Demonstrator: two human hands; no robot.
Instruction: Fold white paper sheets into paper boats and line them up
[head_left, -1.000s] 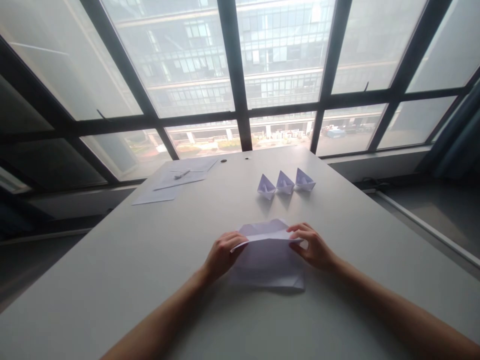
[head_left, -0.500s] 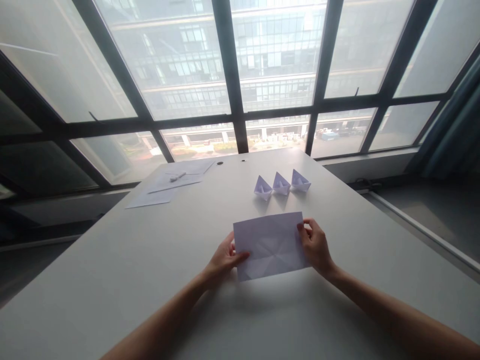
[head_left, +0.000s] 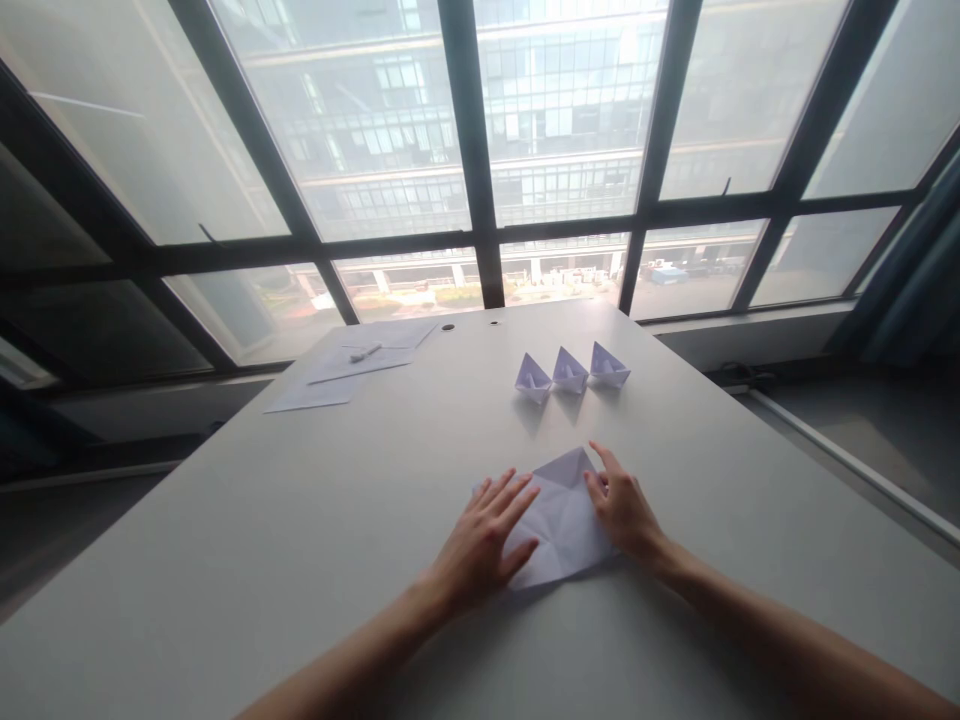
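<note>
A creased white sheet of paper (head_left: 559,525) lies on the white table (head_left: 360,510) in front of me. Its top right part looks bent or folded over near the corner. My left hand (head_left: 487,540) rests flat over the paper's left side with the fingers spread, covering that edge. At the right edge is my right hand (head_left: 622,500), its index finger stretched out past the paper's upper corner and its thumb on the sheet. The other fingers of that hand are curled and partly hidden.
Three folded paper boats stand in a row beyond the sheet: a left boat (head_left: 532,380), a middle boat (head_left: 570,372) and a right boat (head_left: 609,366). At the far left lie flat paper sheets (head_left: 319,392) with a small white object (head_left: 365,353) on top. Large windows (head_left: 562,120) rise behind the table.
The paper has gone from being held up between both hands to lying on the table. My left hand has let go and spread over it; my right hand has loosened its pinch.
</note>
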